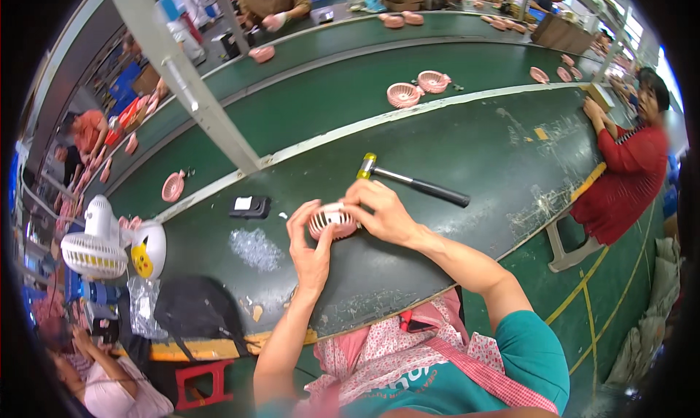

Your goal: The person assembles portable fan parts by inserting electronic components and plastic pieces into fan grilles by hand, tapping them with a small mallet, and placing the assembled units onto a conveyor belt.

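Both my hands are on a round pink plastic shell [334, 218] with dark slots, just above the bench. My left hand [308, 252] grips its left side, thumb at the near edge and fingers over the far rim. My right hand [385, 212] holds the right side, its fingertips closed on the upper edge. Whether a smaller part is between those fingertips is hidden. Beyond my right hand lies a mallet [423, 187] with a yellow head and black handle. Left of my left hand is a heap of small clear plastic pieces [255, 249], with a black device [249, 206] behind it.
A green conveyor belt [321, 101] curves past the bench's far side, carrying pink shells [405, 94]. A metal post [189, 82] rises at the bench edge. A white fan [95, 243] and black bag [197, 308] are left. A person in red [627, 163] sits right.
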The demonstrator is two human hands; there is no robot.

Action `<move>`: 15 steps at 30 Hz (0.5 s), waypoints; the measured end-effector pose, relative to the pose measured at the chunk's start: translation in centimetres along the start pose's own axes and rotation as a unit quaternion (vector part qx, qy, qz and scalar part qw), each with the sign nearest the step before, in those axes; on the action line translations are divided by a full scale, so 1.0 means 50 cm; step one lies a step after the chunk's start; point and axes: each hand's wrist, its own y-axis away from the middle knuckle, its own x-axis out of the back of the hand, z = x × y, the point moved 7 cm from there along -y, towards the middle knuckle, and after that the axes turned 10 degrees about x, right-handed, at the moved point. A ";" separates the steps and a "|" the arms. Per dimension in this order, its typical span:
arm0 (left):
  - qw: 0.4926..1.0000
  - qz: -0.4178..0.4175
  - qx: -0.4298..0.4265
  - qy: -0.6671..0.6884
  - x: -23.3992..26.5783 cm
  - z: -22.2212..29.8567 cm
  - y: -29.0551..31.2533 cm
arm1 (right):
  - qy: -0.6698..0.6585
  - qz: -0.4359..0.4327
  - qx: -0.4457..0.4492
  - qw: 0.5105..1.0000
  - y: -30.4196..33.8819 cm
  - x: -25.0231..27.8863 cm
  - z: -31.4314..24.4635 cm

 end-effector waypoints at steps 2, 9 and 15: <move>0.999 0.005 0.013 -0.042 -0.008 -0.021 0.001 | -0.033 0.071 -0.089 0.993 -0.026 0.029 0.080; 0.993 -0.059 0.092 -0.039 -0.039 -0.088 0.003 | 0.113 0.068 0.012 0.991 -0.129 0.059 0.308; 0.993 -0.097 0.069 -0.014 -0.074 -0.107 0.005 | 0.470 -0.141 -0.220 0.843 0.019 0.247 0.692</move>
